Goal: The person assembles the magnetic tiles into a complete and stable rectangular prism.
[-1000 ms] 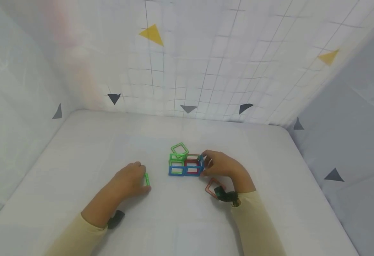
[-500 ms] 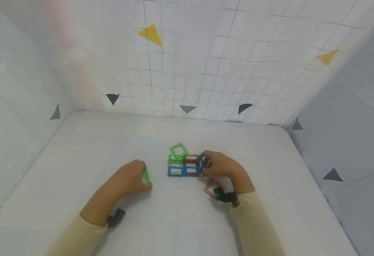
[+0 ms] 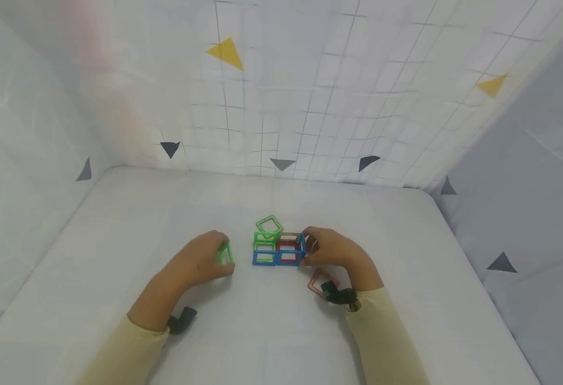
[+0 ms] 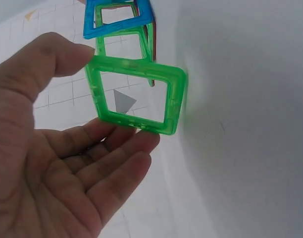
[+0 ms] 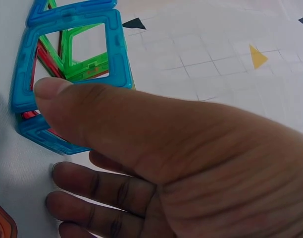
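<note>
My left hand [image 3: 198,263] pinches a green square magnetic tile [image 4: 177,99] between thumb and fingers. The tile stands on edge, left of and apart from a low two-cell box of magnetic tiles. Along the box's front run blue tiles [image 3: 264,263]; green and red ones show behind and under them. My right hand [image 3: 334,248] holds the box's right end, its thumb [image 5: 57,96] pressing on a blue tile [image 5: 119,54] in the right wrist view. The fingertips behind the box are partly hidden.
A loose green square tile [image 3: 264,219] lies just behind the box. An orange-red square tile [image 3: 313,278] lies by the right wrist, partly covered by its dark strap [image 3: 339,294]. White sheeting with triangle marks rises behind the white table [image 3: 271,342].
My left hand has moved right and slightly away from me with the green tile, bringing it nearer the box. The tile has turned to show more of its face. My right hand stays put.
</note>
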A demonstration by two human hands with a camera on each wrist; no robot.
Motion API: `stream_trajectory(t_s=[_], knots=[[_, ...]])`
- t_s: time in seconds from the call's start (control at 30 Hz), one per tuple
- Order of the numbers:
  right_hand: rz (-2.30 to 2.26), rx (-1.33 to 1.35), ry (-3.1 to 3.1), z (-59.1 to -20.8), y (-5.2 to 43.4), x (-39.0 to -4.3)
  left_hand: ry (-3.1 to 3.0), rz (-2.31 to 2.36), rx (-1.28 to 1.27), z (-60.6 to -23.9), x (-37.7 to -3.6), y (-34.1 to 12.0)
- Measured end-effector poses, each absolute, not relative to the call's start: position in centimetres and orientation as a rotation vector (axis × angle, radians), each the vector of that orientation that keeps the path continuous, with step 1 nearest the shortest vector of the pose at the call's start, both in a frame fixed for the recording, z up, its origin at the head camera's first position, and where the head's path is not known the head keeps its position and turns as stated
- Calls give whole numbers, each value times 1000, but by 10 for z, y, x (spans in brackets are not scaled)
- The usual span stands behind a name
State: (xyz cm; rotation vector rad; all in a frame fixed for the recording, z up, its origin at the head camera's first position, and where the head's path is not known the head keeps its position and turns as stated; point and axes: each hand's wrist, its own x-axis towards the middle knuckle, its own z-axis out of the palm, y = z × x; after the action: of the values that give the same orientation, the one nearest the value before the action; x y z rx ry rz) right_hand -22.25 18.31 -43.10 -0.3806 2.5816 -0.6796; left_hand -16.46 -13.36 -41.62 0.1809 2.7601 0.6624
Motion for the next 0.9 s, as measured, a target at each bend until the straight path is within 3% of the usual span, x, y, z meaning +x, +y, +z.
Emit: stream_trajectory(t_s=[0.9], knots=[[-694, -368, 2573, -429, 181, -221, 2609, 1032, 230, -436, -187, -123]])
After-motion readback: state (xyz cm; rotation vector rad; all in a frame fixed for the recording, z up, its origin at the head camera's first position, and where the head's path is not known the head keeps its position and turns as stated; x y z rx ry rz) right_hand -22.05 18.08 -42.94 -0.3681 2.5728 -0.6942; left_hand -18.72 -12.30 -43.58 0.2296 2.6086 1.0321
